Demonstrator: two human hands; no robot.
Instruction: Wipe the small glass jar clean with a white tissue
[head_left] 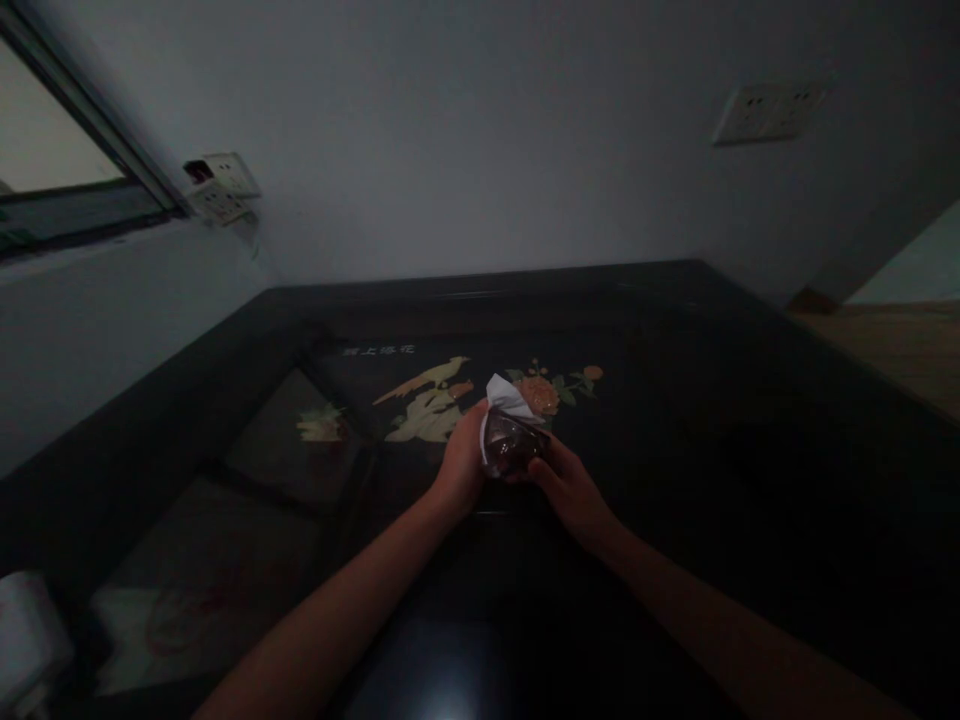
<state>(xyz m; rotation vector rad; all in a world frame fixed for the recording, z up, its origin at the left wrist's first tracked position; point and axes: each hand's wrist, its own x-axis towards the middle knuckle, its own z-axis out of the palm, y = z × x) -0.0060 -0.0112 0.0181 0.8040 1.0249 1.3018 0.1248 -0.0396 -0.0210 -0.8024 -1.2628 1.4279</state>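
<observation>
Over the middle of the black tabletop, both hands meet around a dark, glossy, rounded object (513, 445). It looks brownish and glass-like, and the dim light hides its exact kind. My left hand (463, 460) is closed round its left side, with a white tissue (507, 397) pressed against the object; one corner of the tissue sticks up above it. My right hand (564, 478) grips the object from the right, its thumb lying on the near face. Most of the left fingers are hidden behind the tissue and the object.
The black table (480, 620) bears inlaid bird and flower pictures and reflects the window (52, 120). A white box-like packet (30, 640) stands at the near left. Wall sockets (769, 110) are on the right, with more sockets (225, 185) beside the window.
</observation>
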